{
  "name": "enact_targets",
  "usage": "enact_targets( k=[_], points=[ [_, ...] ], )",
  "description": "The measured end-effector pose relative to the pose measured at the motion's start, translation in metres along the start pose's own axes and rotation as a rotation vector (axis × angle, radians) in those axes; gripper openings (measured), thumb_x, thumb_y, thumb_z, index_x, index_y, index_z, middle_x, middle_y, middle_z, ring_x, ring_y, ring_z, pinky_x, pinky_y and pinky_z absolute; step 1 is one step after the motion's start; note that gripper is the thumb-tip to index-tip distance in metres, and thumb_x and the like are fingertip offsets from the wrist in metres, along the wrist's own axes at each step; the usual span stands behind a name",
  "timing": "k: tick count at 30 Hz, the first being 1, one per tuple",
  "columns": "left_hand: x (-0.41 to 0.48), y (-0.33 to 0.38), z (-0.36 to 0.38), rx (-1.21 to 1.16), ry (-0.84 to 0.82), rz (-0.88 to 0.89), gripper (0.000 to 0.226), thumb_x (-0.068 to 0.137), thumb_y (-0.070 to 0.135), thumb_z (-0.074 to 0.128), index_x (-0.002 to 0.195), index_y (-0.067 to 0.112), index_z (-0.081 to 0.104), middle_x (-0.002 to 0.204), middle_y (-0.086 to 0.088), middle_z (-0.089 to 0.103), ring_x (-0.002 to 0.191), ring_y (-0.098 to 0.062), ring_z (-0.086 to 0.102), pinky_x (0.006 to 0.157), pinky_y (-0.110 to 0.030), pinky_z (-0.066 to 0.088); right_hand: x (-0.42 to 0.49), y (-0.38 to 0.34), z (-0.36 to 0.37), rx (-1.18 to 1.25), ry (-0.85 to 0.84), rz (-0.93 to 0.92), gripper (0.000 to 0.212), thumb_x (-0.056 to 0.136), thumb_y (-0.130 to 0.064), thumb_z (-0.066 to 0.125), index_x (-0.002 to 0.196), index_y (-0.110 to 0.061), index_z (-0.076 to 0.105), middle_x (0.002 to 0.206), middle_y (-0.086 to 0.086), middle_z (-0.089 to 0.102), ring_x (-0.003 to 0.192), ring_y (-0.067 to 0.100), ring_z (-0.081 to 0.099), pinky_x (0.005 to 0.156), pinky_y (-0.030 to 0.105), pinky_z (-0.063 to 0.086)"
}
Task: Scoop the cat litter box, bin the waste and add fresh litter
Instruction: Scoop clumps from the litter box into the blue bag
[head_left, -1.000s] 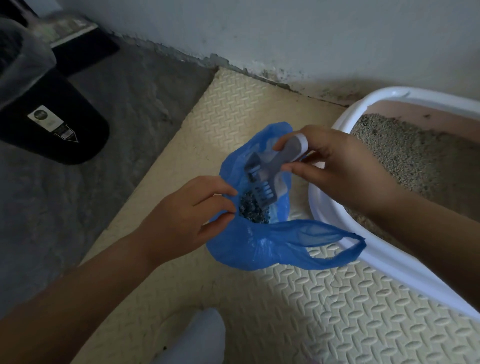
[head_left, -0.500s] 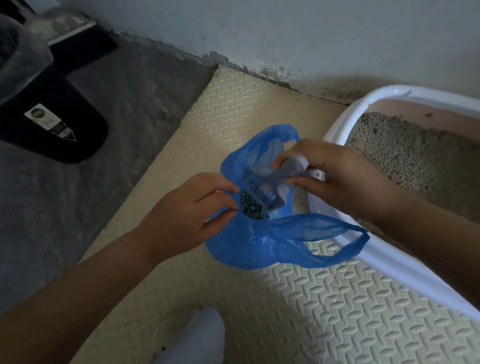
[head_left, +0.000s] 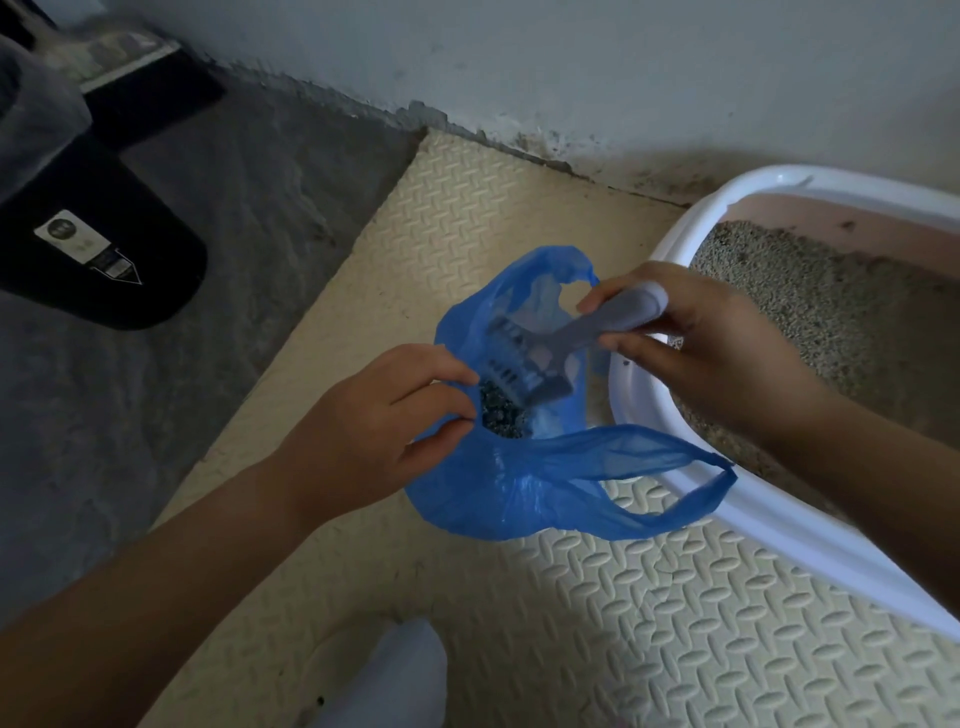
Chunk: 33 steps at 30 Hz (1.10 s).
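Note:
A blue plastic bag sits on the cream floor mat, its mouth held open. My left hand pinches the bag's left edge. My right hand grips the handle of a grey slotted litter scoop, whose head is tilted down inside the bag's mouth. Dark clumped waste lies in the bag under the scoop. To the right stands the white-rimmed litter box, with grey litter inside. One bag handle drapes against the box's rim.
A black bin-like object with a white label lies on the grey concrete floor at left. The wall runs along the back. My white-socked foot rests at the mat's front edge.
The scoop's head dipped deeper into the bag half a second ago and has now lifted slightly and levelled out. My left hand has kept its pinch on the bag.

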<state>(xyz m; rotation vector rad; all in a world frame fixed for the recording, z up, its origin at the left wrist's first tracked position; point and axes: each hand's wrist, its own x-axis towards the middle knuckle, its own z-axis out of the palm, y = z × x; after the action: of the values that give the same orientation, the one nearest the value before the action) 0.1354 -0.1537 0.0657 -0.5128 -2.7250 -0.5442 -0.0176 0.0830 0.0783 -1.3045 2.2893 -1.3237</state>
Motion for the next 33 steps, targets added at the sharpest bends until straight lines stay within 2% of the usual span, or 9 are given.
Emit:
enact_targets(
  k=[5,10,16,21,24,26,29,31,33],
  points=[
    [0.002,0.0,0.002,-0.007,0.014,0.001,0.017,0.093,0.018,0.062,0.089,0.004,0.071,0.109,-0.008,0.065,0.104,-0.017,0.059,0.098,-0.024,0.042,-0.003,-0.001,-0.003,0.167,0.077,0.157,0.022,0.082,-0.006,0.069,0.098,-0.02,0.067,0.094,-0.018,0.068,0.09,-0.004,0.064,0.081,0.011,0.048],
    [0.009,0.004,0.006,-0.029,0.013,-0.009,0.017,0.093,0.018,0.061,0.09,0.005,0.07,0.11,-0.007,0.064,0.104,-0.016,0.058,0.096,-0.022,0.043,-0.015,0.009,-0.017,0.49,0.167,0.389,0.02,0.077,-0.011,0.067,0.096,-0.019,0.066,0.081,-0.008,0.073,0.081,0.006,0.068,0.077,0.017,0.053],
    [0.038,0.016,0.026,-0.095,0.016,-0.008,0.016,0.092,0.017,0.06,0.087,0.005,0.07,0.109,-0.006,0.064,0.103,-0.014,0.057,0.097,-0.021,0.041,-0.055,0.033,-0.048,0.787,0.39,0.583,0.036,0.062,-0.032,0.07,0.095,-0.017,0.067,0.086,0.0,0.072,0.084,0.014,0.068,0.077,0.021,0.054],
    [0.068,0.031,0.056,-0.162,-0.007,0.067,0.015,0.091,0.015,0.06,0.086,0.005,0.07,0.108,-0.007,0.064,0.104,-0.013,0.057,0.097,-0.023,0.041,-0.093,0.046,-0.077,0.927,0.611,0.645,0.02,0.065,-0.023,0.069,0.084,-0.018,0.074,0.082,0.002,0.072,0.081,0.013,0.069,0.072,0.02,0.055],
    [0.084,0.039,0.073,-0.188,-0.036,0.106,0.016,0.091,0.015,0.059,0.086,0.005,0.069,0.107,-0.007,0.063,0.103,-0.013,0.057,0.097,-0.021,0.04,-0.124,0.06,-0.1,0.936,0.778,0.708,0.018,0.088,-0.01,0.053,0.091,-0.017,0.07,0.079,0.002,0.072,0.08,0.012,0.069,0.076,0.023,0.056],
    [0.094,0.044,0.084,-0.199,-0.071,0.118,0.017,0.092,0.017,0.057,0.086,0.006,0.069,0.107,-0.007,0.063,0.103,-0.012,0.056,0.098,-0.018,0.039,-0.146,0.071,-0.115,0.892,0.875,0.757,0.022,0.094,-0.007,0.049,0.093,-0.017,0.068,0.079,0.001,0.072,0.082,0.012,0.069,0.083,0.026,0.056],
    [0.105,0.05,0.102,-0.233,-0.126,0.103,0.018,0.093,0.02,0.055,0.088,0.008,0.068,0.109,-0.004,0.061,0.105,-0.01,0.055,0.098,-0.016,0.038,-0.178,0.088,-0.127,0.766,0.942,0.812,0.019,0.091,-0.008,0.055,0.091,-0.02,0.07,0.076,0.0,0.072,0.079,0.013,0.069,0.081,0.028,0.056],
    [0.111,0.054,0.114,-0.264,-0.167,0.07,0.018,0.093,0.023,0.053,0.09,0.012,0.066,0.111,0.0,0.059,0.106,-0.006,0.054,0.097,-0.014,0.036,-0.194,0.093,-0.132,0.708,0.935,0.829,0.013,0.08,-0.019,0.068,0.093,-0.02,0.069,0.078,0.001,0.071,0.08,0.016,0.068,0.079,0.029,0.056],
    [0.116,0.057,0.125,-0.292,-0.195,0.04,0.018,0.093,0.026,0.051,0.091,0.014,0.065,0.112,0.004,0.058,0.107,-0.003,0.052,0.096,-0.013,0.036,-0.208,0.1,-0.133,0.6,0.903,0.852,0.03,0.065,-0.032,0.076,0.092,-0.022,0.07,0.084,0.005,0.07,0.084,0.02,0.067,0.078,0.029,0.057]
  ],
)
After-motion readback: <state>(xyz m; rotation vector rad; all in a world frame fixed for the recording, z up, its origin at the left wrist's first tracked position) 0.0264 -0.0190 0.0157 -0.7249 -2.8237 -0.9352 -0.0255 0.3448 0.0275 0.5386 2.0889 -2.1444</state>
